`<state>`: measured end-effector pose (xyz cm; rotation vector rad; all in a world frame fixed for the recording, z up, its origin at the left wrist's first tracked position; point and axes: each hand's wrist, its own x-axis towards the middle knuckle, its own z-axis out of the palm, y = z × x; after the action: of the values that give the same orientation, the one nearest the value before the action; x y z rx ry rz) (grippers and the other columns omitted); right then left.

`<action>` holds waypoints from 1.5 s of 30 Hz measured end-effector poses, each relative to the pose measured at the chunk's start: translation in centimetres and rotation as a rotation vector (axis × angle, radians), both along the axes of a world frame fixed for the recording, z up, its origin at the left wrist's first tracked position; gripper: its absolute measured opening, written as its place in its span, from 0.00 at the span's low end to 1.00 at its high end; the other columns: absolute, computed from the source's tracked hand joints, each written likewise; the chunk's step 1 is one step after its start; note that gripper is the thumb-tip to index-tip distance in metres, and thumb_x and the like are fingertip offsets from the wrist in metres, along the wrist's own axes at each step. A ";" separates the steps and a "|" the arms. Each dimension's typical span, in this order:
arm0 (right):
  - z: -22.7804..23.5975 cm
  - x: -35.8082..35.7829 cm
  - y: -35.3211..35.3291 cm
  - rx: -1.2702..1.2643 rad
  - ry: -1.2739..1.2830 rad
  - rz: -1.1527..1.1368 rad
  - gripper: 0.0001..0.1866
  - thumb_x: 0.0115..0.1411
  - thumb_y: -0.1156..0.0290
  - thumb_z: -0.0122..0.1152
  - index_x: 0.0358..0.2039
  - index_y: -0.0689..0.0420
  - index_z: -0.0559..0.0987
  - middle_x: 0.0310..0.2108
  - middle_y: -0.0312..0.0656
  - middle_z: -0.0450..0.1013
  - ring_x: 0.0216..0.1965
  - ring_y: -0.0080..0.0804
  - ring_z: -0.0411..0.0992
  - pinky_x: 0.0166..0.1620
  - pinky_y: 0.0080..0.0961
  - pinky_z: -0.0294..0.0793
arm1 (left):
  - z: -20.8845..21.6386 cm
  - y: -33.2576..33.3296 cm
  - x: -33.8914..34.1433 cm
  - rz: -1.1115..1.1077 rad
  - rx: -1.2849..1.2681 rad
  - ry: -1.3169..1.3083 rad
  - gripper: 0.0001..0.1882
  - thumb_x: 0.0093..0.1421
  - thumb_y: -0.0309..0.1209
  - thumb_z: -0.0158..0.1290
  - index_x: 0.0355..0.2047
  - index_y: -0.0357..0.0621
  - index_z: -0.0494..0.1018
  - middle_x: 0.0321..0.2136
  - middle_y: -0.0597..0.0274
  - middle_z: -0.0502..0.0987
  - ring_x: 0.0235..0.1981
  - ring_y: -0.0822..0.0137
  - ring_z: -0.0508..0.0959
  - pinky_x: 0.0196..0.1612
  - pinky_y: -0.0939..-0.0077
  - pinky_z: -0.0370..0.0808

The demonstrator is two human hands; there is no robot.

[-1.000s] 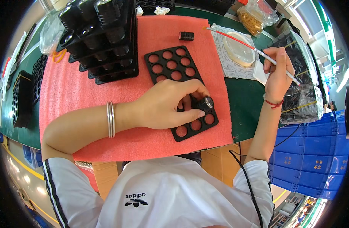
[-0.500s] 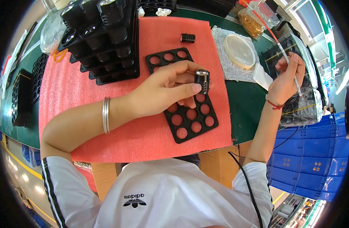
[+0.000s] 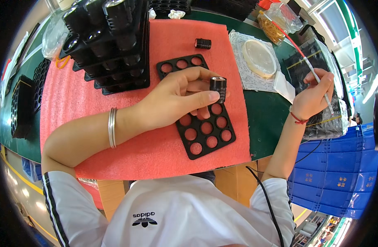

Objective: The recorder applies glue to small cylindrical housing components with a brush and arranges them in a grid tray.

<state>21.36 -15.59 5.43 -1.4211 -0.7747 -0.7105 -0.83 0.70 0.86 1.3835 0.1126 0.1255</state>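
From my station I see the left hand [image 3: 176, 96] pinching a black cylinder [image 3: 218, 89] between thumb and fingers, over the tray [image 3: 201, 138] with round holes on the red mat [image 3: 148, 154]. The right hand [image 3: 314, 98], off to the right, grips a brush [image 3: 305, 58], its far tip well apart from the cylinder. I judge this a holding step; any move from here calls for a steady pinch. The cylinder looks nearly upright, ridged lower down, shiny on top.
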 end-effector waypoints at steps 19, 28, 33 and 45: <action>1.0 0.0 -0.5 0.217 0.355 1.023 0.23 0.64 0.55 0.34 0.15 0.52 0.62 0.06 0.31 0.50 0.11 0.19 0.44 0.21 0.19 0.45 | -0.1 0.0 -0.1 0.290 -0.112 0.022 0.18 0.52 0.30 0.54 0.43 0.41 0.65 0.33 0.65 0.74 0.22 0.82 0.67 0.24 0.90 0.63; 0.9 -0.5 -0.5 0.123 0.296 1.034 0.24 0.65 0.53 0.33 0.16 0.52 0.63 0.07 0.31 0.54 0.11 0.19 0.46 0.21 0.19 0.45 | -0.2 0.4 0.0 0.247 -0.136 -0.001 0.24 0.49 0.42 0.59 0.39 0.39 0.66 0.25 0.66 0.72 0.25 0.79 0.69 0.26 0.87 0.65; 0.6 -0.4 -0.5 0.056 0.257 1.028 0.23 0.65 0.54 0.32 0.17 0.51 0.63 0.07 0.31 0.54 0.11 0.19 0.46 0.22 0.20 0.46 | -0.4 0.3 0.0 0.269 -0.142 0.004 0.16 0.55 0.34 0.53 0.41 0.41 0.66 0.31 0.69 0.73 0.19 0.83 0.64 0.21 0.90 0.61; 0.8 0.5 -1.0 0.101 0.226 0.928 0.23 0.64 0.53 0.34 0.16 0.51 0.62 0.07 0.31 0.54 0.11 0.19 0.46 0.22 0.20 0.47 | -1.0 0.4 0.2 0.235 -0.204 -0.071 0.15 0.57 0.35 0.51 0.41 0.41 0.66 0.33 0.67 0.74 0.18 0.82 0.64 0.21 0.89 0.61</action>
<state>21.88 -16.56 6.28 -0.8746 -1.0723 0.1265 -0.64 1.06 -0.12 1.1577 0.2232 0.3501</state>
